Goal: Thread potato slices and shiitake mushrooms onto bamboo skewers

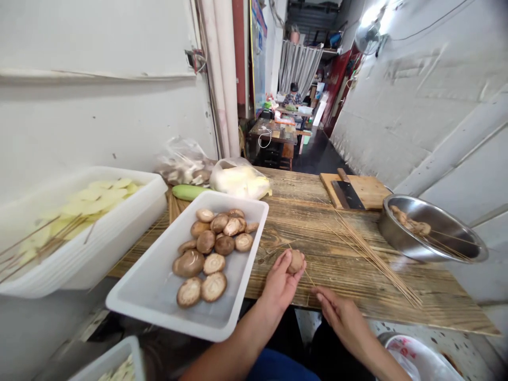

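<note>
A brown mushroom [295, 262] is held between the thumb and fingers of my left hand [281, 279], just above the wooden table. My right hand [341, 311] pinches a thin bamboo skewer [309, 279] that runs up to the mushroom. A bit of thin stick shows on the mushroom's far side, near my left fingertips. To the left of my hands, a white tray [138, 264] carries several whole mushrooms [205, 242], some cap up and some gills up. A bundle of loose skewers [377, 259] lies on the table to the right.
A steel bowl [397, 238] with skewered mushrooms stands at the right edge. Behind it lie a cutting board [371, 191] and a cleaver [347, 194]. At left are a white tub [79, 264] of pale slices, a green gourd [189, 192] and plastic bags [240, 179].
</note>
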The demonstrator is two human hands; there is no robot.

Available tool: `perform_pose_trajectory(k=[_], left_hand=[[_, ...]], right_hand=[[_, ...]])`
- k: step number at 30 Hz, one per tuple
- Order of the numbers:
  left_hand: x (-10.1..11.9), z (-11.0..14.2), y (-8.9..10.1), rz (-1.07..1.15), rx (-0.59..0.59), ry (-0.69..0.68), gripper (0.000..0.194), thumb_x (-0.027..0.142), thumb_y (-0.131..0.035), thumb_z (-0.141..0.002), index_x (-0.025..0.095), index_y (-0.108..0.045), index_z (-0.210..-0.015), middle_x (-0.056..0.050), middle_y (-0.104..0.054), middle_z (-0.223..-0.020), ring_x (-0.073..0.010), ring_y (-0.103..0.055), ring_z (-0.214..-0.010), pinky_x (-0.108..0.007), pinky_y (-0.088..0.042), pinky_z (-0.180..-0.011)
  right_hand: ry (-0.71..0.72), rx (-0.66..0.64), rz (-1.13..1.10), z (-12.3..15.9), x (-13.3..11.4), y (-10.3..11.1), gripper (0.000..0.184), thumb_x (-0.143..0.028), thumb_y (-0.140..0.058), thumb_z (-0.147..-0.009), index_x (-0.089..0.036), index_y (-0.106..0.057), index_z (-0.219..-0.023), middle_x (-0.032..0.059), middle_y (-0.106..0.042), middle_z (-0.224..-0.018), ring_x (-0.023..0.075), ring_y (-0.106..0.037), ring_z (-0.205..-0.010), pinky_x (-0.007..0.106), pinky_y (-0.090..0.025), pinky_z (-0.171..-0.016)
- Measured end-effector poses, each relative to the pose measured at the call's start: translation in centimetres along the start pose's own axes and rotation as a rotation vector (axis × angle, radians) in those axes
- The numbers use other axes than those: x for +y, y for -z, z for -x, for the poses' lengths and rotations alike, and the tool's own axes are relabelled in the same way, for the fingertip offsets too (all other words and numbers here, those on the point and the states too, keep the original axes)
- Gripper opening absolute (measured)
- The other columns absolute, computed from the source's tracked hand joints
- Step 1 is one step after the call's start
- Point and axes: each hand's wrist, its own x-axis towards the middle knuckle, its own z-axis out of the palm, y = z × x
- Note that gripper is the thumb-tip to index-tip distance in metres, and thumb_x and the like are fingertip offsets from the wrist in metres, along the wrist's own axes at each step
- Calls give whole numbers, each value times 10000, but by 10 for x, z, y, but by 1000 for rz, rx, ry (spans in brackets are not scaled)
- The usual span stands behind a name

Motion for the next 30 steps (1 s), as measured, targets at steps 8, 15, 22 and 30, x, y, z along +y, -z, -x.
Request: perform_pose_trajectory(k=[8, 15, 22, 30], left_hand=[[2, 14, -14, -64, -94, -20, 226, 148, -693, -739, 141, -578, -934, -95, -661, -990, -207, -615, -1027, -372, -454, -954], [-15, 34, -27, -175, -116, 82, 317, 212, -718, -719, 156, -565, -991, -113, -651, -968, -202, -639, -875, -343, -487, -815], [36, 102, -46, -715, -221, -157, 506, 178, -722, -689, 234, -603, -1178, -113, -604, -1197, -264, -533, -1144, -400, -369, -1009], [184, 43, -29, -2298, -230, -657, 275, 176, -508, -778, 189, -673, -997, -112, -643, -1072, -306, -502, -1086, -446, -292, -1004]], right_hand=[[8, 158, -68, 1, -2, -4, 291, -313, -357, -927, -193, -601, -823, 21, -615, -639, 163, -575, -554, 247, -440, -546], [-65, 149, -307, -4, -5, -2, 318, -444, -413, -909, -190, -552, -778, -64, -374, -480, 107, -362, -423, 218, -318, -432], [-156, 270, -426, 9, 17, 5, 390, -549, -466, -858, -182, -592, -900, -16, -505, -593, 120, -429, -456, 239, -359, -439], [-118, 394, -251, 25, 18, 2, 330, -501, -429, -891, -200, -541, -968, -35, -500, -546, 130, -452, -458, 250, -366, -480]])
